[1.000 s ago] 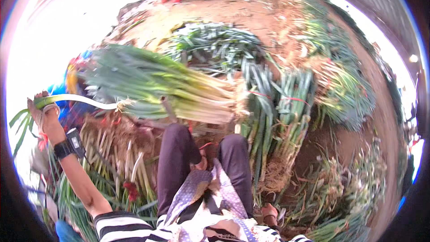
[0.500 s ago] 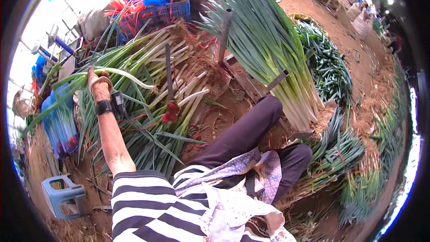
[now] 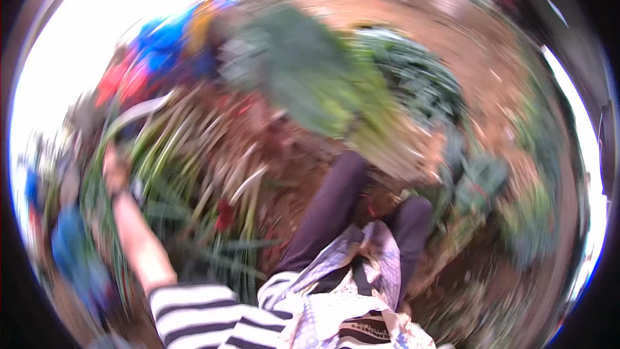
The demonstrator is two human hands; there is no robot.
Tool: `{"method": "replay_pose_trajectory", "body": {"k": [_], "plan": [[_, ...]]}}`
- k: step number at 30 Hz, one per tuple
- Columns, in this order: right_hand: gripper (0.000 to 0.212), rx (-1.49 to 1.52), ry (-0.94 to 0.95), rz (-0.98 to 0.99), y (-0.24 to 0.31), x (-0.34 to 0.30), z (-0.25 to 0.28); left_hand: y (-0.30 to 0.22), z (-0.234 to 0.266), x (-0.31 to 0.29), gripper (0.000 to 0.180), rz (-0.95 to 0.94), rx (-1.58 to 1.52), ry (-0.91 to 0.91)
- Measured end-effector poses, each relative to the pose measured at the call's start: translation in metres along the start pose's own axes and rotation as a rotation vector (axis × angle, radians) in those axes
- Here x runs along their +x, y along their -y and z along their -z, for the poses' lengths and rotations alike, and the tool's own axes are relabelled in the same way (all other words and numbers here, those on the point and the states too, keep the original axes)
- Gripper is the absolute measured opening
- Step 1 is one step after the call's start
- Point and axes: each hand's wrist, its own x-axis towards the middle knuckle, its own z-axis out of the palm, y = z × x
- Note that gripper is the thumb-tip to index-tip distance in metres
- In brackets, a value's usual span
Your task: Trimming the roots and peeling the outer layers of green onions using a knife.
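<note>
Motion smears most of the picture. My left hand (image 3: 115, 173) is closed around a long green onion (image 3: 139, 111), whose pale stalk bends up and to the right above the fingers. Beneath and beside that hand lies a loose heap of green onions (image 3: 174, 148), with white stalks toward the right and green leaves toward the left. A large sheaf of green onions (image 3: 310, 71) slants in front of my knees, leaves up and pale root ends down by the right knee. My right hand does not show.
A heap of dark green leaves (image 3: 420, 71) lies beyond the sheaf. Bundled onions (image 3: 481, 184) are on the right. Blue and red netting (image 3: 158, 42) is piled at the far left, and a blue-wrapped bundle (image 3: 77, 252) stands left of my forearm. Brown soil (image 3: 400, 0) stretches behind.
The whole view has swung and blurred. My left hand has shifted left and lower in the picture, and the onion's pale end now points up and right instead of drooping right.
</note>
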Motion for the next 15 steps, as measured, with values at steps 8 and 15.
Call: {"method": "replay_pose_trajectory", "body": {"k": [8,15], "plan": [[0.016,0.553,-0.036,0.623,-0.030,-0.052,-0.024,0.354,0.084,0.151,0.025,-0.299,1.711,-0.637],[0.023,0.426,0.091,-0.135,0.010,-0.138,-0.041,0.503,0.141,0.205,0.026,0.236,1.784,-0.272]]}}
